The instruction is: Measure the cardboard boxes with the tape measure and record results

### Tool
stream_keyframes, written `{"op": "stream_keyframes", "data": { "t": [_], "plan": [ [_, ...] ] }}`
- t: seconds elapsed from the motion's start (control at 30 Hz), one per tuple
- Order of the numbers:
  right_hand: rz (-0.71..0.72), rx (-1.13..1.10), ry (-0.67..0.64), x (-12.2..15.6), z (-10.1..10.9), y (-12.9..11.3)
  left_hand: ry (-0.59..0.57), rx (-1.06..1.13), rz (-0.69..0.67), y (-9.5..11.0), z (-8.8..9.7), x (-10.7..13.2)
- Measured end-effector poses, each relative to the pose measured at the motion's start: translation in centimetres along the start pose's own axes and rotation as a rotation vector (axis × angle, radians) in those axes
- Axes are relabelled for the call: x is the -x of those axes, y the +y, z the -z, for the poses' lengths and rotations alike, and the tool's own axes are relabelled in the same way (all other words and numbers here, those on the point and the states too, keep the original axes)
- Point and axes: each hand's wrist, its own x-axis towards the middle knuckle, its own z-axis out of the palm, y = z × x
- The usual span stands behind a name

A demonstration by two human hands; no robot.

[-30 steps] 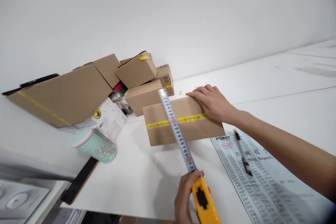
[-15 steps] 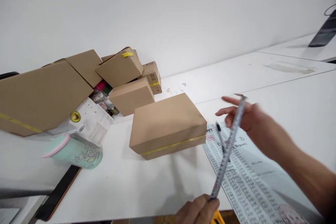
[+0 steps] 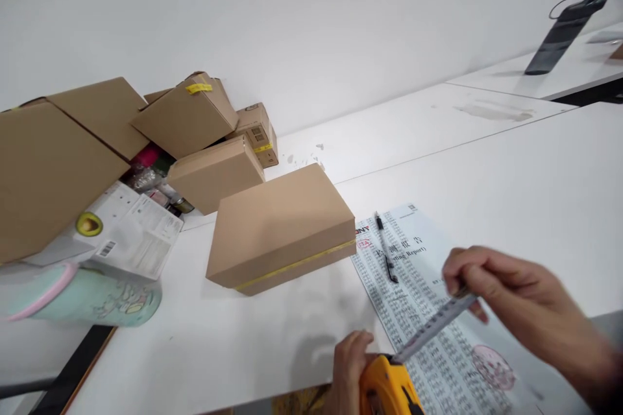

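My left hand (image 3: 348, 366) is wrapped round the yellow case of a tape measure (image 3: 389, 388) at the table's front edge. A short length of its blade (image 3: 435, 325) runs up to the right. Its end is pinched in the fingers of my right hand (image 3: 506, 295). Beneath the blade lies a printed report (image 3: 413, 259) with a red stamp, and a black pen (image 3: 386, 246) rests on it. To the left of the report sits a closed cardboard box (image 3: 282, 224) with yellow tape along its side, touched by neither hand.
Several cardboard boxes (image 3: 214, 172) are stacked at the back left. Near them are a white box with an avocado picture (image 3: 141, 224) and a mint-green tumbler (image 3: 111, 301) with a pink rim. A dark bottle (image 3: 559, 35) stands far right on the white table (image 3: 487, 188).
My right hand has come down and closed on the blade's end, which stood free before. The blade is lower, and the yellow case shows more. The view has shifted right.
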Motion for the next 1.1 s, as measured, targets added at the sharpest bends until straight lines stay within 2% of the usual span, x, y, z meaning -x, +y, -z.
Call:
{"op": "stream_keyframes", "data": {
  "t": [0.1, 0.17, 0.23, 0.3, 0.37, 0.43, 0.5, 0.57, 0.7, 0.77, 0.83, 0.9, 0.97, 1.03, 1.1],
  "plan": [
    [0.108, 0.082, -0.241, 0.7, -2.6, 0.5, -0.052, 0.033, 0.081, -0.7, -0.2, -2.8],
    [0.259, 0.267, -0.252, -0.2, -3.0, 1.5, -0.099, 0.067, 0.153, -1.1, -0.2, -3.5],
    [0.440, 0.548, -0.159, -2.3, -2.2, 3.1, -0.105, 0.066, 0.162, -1.0, 0.2, -2.9],
    [0.555, 0.908, -0.099, -5.3, -0.8, 5.1, -0.074, -0.015, 0.088, -0.2, 0.9, -1.7],
    [0.639, 1.238, -0.165, -8.4, 0.4, 7.0, -0.078, -0.160, -0.005, 1.0, 1.6, -1.0],
    [0.731, 1.429, -0.273, -10.9, 0.9, 8.3, -0.145, -0.323, -0.084, 2.3, 2.2, -1.5],
    [0.840, 1.525, -0.381, -12.3, 0.8, 8.8, -0.205, -0.489, -0.145, 3.4, 2.3, -3.1],
    [0.942, 1.545, -0.440, -12.9, 0.7, 8.8, -0.205, -0.653, -0.180, 3.8, 2.1, -4.9],
    [1.015, 1.439, -0.428, -12.8, 2.5, 8.2, -0.150, -0.892, -0.217, 3.1, 0.9, -7.5],
    [0.955, 1.363, -0.367, -12.4, 4.2, 8.0, -0.129, -0.967, -0.241, 2.5, 0.5, -8.2],
    [0.799, 1.245, -0.202, -11.5, 5.6, 7.8, -0.119, -1.003, -0.267, 2.1, 0.2, -8.8],
    [0.541, 1.026, 0.006, -10.2, 6.2, 7.6, -0.137, -1.017, -0.278, 2.1, 0.0, -9.5],
    [0.246, 0.706, 0.147, -8.9, 5.8, 7.3, -0.157, -1.048, -0.280, 2.3, -0.1, -10.3],
    [0.016, 0.398, 0.159, -7.8, 4.7, 7.2, -0.131, -1.114, -0.311, 2.7, -0.5, -10.8],
    [-0.102, 0.195, 0.107, -7.2, 3.6, 7.3, -0.078, -1.163, -0.408, 3.2, -1.2, -10.7]
  ]
}}
